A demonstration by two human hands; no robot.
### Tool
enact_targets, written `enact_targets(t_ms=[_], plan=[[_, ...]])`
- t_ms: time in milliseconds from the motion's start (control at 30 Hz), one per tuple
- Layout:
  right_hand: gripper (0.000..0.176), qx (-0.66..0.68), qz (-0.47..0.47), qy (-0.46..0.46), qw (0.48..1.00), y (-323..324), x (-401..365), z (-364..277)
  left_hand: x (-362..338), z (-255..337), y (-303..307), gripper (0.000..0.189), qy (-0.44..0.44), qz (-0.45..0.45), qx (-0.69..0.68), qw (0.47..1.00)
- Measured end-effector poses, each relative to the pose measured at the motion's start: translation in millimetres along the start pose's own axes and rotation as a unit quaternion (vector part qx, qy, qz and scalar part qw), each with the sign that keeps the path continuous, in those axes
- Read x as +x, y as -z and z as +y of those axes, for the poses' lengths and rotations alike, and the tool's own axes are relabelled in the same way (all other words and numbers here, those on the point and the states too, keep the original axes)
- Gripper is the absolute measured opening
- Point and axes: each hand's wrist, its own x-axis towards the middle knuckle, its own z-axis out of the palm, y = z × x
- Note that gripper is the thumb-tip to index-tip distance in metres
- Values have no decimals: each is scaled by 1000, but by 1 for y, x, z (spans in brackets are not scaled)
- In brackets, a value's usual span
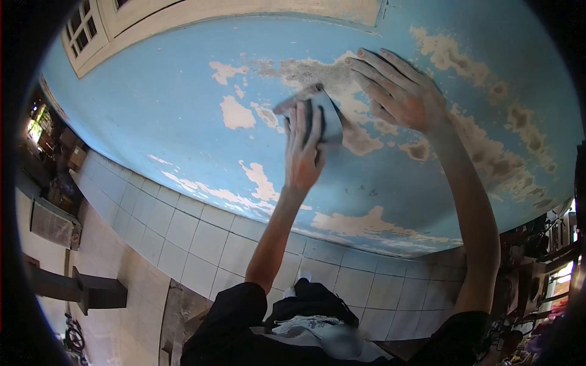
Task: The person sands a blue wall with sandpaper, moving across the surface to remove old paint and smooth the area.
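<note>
A blue wall (pixel 183 110) with flaking paint and pale bare patches fills the upper view. My left hand (pixel 303 146) is pressed over a bluish-grey sheet (pixel 331 122), possibly sandpaper, against the wall; its dark edge curls up above the fingertips. The sheet and fingers are slightly blurred. To the right, my right hand (pixel 406 97) lies flat on the wall with its fingers spread, holding nothing. Its fingertips reach the rough grey bare patch (pixel 311 72).
A cream window frame (pixel 140 18) borders the wall at the top. White floor tiles (pixel 207 241) run below. A dark post (pixel 101 291) stands at lower left, near a boxy object (pixel 54 222). Cluttered furniture (pixel 534 287) is at the right edge.
</note>
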Motion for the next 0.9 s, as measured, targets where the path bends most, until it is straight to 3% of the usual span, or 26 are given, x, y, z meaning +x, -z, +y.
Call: enact_targets(t_ms=[167, 333, 400, 500, 567, 600, 700, 800, 900], plan=[[44, 84, 18, -27, 996, -1, 0, -3, 24, -6, 0, 63, 10, 50, 32, 998], [42, 76, 46, -22, 996, -2, 0, -2, -20, 8, -18, 62, 50, -15, 3, 999], [43, 88, 39, -20, 995, -3, -1, -2, 7, 0, -8, 61, 38, 62, -26, 997], [44, 88, 33, -24, 995, 0, 0, -1, 28, 0, 6, 59, 70, 97, -22, 993], [44, 66, 39, -21, 997, 3, 4, 2, -23, -1, -25, 48, 75, 103, -42, 991], [45, 38, 23, -12, 999, 3, 4, 3, -44, 1, -33, 52, 57, 74, -10, 996], [49, 14, 3, -2, 1000, 2, -2, -1, -64, 7, -27, 57, 135, 47, -106, 984], [48, 13, 13, -12, 1000, 0, 3, 2, -67, 4, -25, 53, 118, 84, -67, 987], [48, 53, 6, -20, 998, 3, 2, -2, -69, 0, -20, 55, 133, 56, -77, 987]])
